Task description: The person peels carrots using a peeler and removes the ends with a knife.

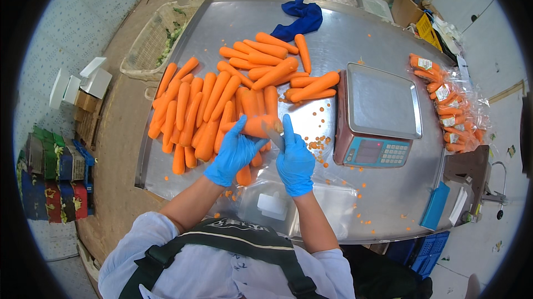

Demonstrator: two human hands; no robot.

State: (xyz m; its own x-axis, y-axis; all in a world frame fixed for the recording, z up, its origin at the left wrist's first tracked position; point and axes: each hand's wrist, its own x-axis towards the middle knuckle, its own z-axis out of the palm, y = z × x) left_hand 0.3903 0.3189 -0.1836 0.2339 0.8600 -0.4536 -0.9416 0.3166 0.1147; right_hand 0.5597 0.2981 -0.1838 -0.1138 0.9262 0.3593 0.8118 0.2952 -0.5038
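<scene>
My left hand [234,155], in a blue disposable glove, grips a carrot [252,126] above the steel table. In my right hand [295,159], gloved the same way, is a knife [272,134]; its blade lies against the carrot's stem end, and the glove hides its handle. Beyond and left of my hands spreads a heap of loose carrots [200,107]. To its right, a small group of carrots [314,87] rests against the scale. Cut carrot ends [318,143] are scattered on the metal right of the knife.
A digital weighing scale [383,103] stands right of my hands. Bagged carrots [452,111] line the table's [387,199] right edge. A blue cloth [302,20] lies at the far side. Clear plastic bags [325,203] lie near my body. A plastic crate [141,49] holds green trimmings.
</scene>
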